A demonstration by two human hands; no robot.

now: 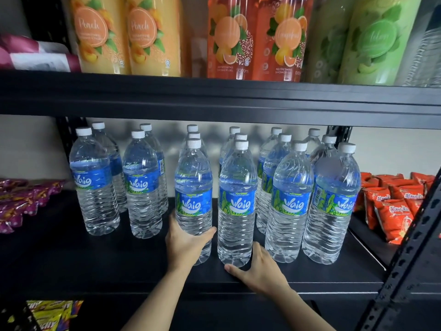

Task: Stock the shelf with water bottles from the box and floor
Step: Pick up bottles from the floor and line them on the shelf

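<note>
Yellow snack packets (51,314) at bottom left, on the level under the black shelf board (95,263). Both forearms reach in from below, hands apart, each on its own bottle.

Left hand (188,242) grips the lower body of the centre-left Waig bottle (193,199), thumb on its left side, fingers wrapped over the front to the right. Right hand (260,271) cups the base of the centre-right Waig bottle (236,204), thumb laid along the board in front of the base, fingers round its right side. Both bottles upright on the board, near the front edge, just beside each other, white caps on.

To the right, two more front Waig bottles (290,204) stand upright, close together. The left Waig bottles (94,185) sit further back, two columns, gaps between. More capped bottles queue behind each front one, toward the back wall.

Purple snack packets (21,201) lie at the left end of the same shelf, orange-red snack packets (393,206) at the right end. A perforated black upright (410,256) crosses at right.

On the upper level: peach shower gel bottles (124,34), grapefruit shower gel bottles (255,37), green shower gel bottles (365,41), blurred.
</note>
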